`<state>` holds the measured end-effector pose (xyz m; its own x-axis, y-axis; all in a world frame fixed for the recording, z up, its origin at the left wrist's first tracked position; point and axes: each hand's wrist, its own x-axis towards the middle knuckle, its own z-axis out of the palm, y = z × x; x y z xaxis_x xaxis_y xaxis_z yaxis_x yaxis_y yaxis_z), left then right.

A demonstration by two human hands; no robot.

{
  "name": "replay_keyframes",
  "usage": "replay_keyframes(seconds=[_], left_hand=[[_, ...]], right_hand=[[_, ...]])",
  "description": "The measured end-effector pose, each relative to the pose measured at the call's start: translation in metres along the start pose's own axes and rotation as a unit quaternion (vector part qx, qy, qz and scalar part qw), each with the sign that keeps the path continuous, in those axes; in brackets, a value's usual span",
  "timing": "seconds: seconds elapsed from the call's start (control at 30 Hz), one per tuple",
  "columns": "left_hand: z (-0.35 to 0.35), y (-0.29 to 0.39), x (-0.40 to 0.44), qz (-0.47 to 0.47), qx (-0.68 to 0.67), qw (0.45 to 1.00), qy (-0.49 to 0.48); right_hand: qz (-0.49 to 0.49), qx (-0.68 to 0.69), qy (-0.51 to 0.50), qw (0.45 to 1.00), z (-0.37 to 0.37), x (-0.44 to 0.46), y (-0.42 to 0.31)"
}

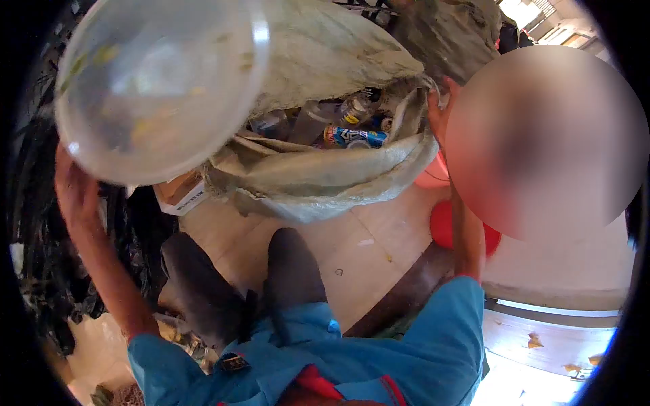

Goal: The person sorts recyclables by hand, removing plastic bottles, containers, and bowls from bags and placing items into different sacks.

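A round, translucent plastic container [162,88] is held up by the left hand [76,179], which is placed at its lower left edge. The fingers are largely hidden behind the plastic, so their exact grip cannot be told. Yellow and greenish patches are seen on or through the container.

Just to the right of the container, between the two hands, a large pale sack [318,166] is spread with its mouth open; part of it is overlapped by the container in this view. Inside the sack a blue can [355,137] with a yellow and orange end is seen on its side, and near it a clear bottle [353,111] with a yellow label, among other items too crowded to be named.

The rim of the sack is met by the right hand [440,111], whose thumb and one finger are raised and parted. Part of this hand is covered by a round blurred patch, and whether the rim is grasped cannot be told.

Below the left hand and to its right, a white and brown box [181,193] is seen near the sack. Black plastic [128,233] is heaped around the left forearm. Below the right hand, a pinkish-red object [433,174] is partly hidden by the sack, and a red vessel [443,223] is partly covered by the right forearm. Between the forearms, the light floor [352,250] is seen beyond the dark-clad knees.
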<state>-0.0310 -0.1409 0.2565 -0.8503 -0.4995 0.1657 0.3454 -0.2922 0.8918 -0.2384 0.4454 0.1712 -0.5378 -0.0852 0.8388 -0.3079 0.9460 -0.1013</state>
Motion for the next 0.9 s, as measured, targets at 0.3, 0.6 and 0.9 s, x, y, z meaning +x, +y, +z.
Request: replay_keyframes(seconds=[0.3, 0.6, 0.9], left_hand=[[-0.195, 0.096, -0.176, 0.138, 0.338, 0.876, 0.315], [-0.311, 0.083, -0.199, 0.166, 0.108, 0.904, 0.379], [-0.420, -0.045, -0.121, 0.056, -0.070, 0.923, 0.375]], right_hand=[[-0.093, 0.172, -0.408, 0.892, 0.018, -0.020, -0.114], [-0.009, 0.213, -0.472, 0.855, 0.067, -0.026, -0.050], [-0.078, 0.198, -0.416, 0.884, 0.082, -0.034, -0.031]])
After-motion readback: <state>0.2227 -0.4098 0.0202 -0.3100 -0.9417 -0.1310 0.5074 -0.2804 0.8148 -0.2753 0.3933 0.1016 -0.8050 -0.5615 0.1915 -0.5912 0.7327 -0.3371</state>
